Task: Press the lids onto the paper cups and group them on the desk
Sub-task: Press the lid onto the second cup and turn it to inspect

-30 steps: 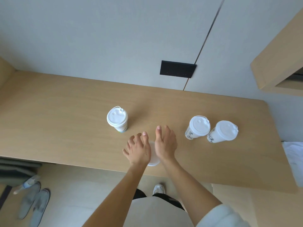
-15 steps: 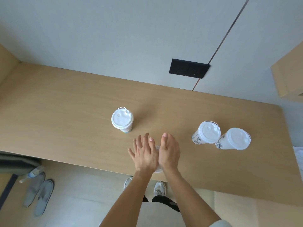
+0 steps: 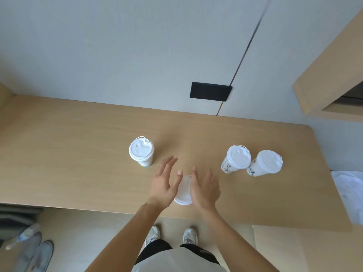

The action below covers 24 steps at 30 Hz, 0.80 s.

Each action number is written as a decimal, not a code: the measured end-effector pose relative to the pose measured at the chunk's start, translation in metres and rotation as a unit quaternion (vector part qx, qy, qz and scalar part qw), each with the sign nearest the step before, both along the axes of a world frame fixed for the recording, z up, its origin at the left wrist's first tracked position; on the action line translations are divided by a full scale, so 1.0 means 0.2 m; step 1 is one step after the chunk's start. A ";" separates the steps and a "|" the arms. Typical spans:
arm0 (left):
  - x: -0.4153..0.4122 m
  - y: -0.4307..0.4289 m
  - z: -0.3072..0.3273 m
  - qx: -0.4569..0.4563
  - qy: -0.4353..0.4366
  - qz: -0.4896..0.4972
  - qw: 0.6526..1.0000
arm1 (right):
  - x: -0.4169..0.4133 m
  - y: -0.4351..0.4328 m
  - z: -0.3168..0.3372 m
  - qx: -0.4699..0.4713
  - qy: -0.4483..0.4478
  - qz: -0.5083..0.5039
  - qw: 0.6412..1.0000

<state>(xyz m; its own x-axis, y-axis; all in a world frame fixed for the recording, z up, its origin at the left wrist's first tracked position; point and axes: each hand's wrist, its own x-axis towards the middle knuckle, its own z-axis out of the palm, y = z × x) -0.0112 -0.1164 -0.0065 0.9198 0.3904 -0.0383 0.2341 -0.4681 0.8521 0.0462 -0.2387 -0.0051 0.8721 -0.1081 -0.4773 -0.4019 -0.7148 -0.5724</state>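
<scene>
A white-lidded paper cup [image 3: 184,190] stands near the front edge of the wooden desk [image 3: 78,154], seen between my two hands. My left hand [image 3: 165,181] hovers at its left with fingers spread and straight. At the cup's right, my right hand [image 3: 204,188] is held with straight fingers. Neither hand grips the cup. Another lidded cup [image 3: 141,151] stands to the left. Two more lidded cups, one [image 3: 236,159] beside the other [image 3: 265,162], stand close together at the right.
A black wall plate [image 3: 210,90] sits above the desk's back edge. A wooden shelf unit [image 3: 330,71] juts out at the upper right. White cloth [image 3: 349,191] lies past the desk's right end. Slippers [image 3: 33,250] and a bottle lie on the floor at lower left.
Both hands lay flat together on the lid of the near cup; they have now lifted and parted to either side, uncovering the lid.
</scene>
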 end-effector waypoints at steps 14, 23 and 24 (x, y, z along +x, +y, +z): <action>-0.20 -0.10 -0.36 0.269 0.316 -0.124 0.901 | -0.06 0.09 -0.09 -0.201 -0.261 0.391 0.860; -0.18 -0.12 -0.45 0.271 0.326 -0.109 0.899 | -0.06 0.14 -0.12 -0.211 -0.255 0.371 0.868; -0.18 -0.12 -0.45 0.269 0.327 -0.109 0.899 | -0.06 0.14 -0.12 -0.211 -0.250 0.369 0.870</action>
